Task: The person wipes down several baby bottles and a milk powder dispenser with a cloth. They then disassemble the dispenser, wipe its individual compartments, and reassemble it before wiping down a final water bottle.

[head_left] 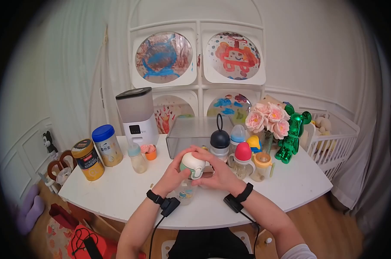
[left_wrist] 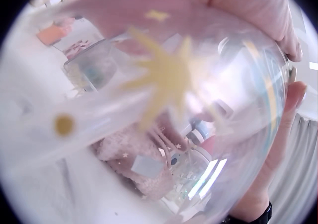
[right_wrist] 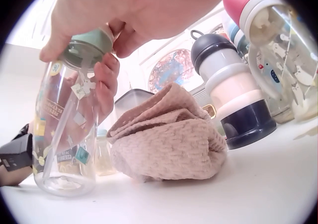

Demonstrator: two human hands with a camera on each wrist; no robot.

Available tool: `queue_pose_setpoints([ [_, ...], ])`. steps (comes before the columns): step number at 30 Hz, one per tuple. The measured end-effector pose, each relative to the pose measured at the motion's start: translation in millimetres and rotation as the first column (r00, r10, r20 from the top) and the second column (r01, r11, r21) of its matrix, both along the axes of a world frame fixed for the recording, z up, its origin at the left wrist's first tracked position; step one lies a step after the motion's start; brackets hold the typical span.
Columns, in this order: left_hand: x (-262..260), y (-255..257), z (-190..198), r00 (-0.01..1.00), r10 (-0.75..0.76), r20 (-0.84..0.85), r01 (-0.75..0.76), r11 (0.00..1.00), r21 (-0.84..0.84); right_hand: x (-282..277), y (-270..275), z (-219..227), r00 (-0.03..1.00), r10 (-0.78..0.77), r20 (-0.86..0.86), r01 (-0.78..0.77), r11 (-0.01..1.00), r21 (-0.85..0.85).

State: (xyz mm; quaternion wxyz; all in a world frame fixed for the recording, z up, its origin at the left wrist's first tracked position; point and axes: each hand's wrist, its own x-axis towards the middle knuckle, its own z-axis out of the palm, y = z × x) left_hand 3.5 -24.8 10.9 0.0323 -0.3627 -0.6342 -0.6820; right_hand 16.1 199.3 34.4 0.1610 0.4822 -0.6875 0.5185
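A clear bottle [head_left: 184, 192] with printed stickers and a straw inside stands upright on the white table, its white and green lid [head_left: 193, 165] on top. My left hand [head_left: 174, 176] curls round the lid from the left, and my right hand [head_left: 219, 173] grips it from the right. In the right wrist view the right hand [right_wrist: 134, 10] covers the lid's top, with left fingers [right_wrist: 105, 80] against the bottle's neck. The bottle's clear wall [left_wrist: 164, 80] fills the left wrist view. A folded pink cloth [right_wrist: 169, 144] lies behind the bottle.
Right of the hands stand a stacked dark-topped container [head_left: 219, 142], a red-capped bottle [head_left: 243, 162], a yellow-handled cup [head_left: 261, 167], flowers [head_left: 269, 117] and a green figure [head_left: 292, 134]. Leftward are a small bottle [head_left: 137, 159], an orange cup [head_left: 150, 154] and two tins [head_left: 107, 146]. Behind is a grey box [head_left: 186, 134].
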Motion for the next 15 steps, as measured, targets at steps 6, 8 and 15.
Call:
queue_pose_setpoints([
  [6,4,0,4,0.999,0.027,0.023,-0.027,1.000,-0.004,6,-4,3,0.974,-0.097,-0.206,0.102,0.995,0.013],
  [8,6,1,4,0.999,0.029,0.020,-0.029,1.000,-0.007,6,-4,2,0.972,-0.100,-0.213,0.104,0.995,0.009],
  [15,-4,-1,-3,0.992,0.092,-0.082,-0.091,0.996,0.017,5,-8,-1,0.973,-0.108,-0.203,0.110,0.994,0.000],
])
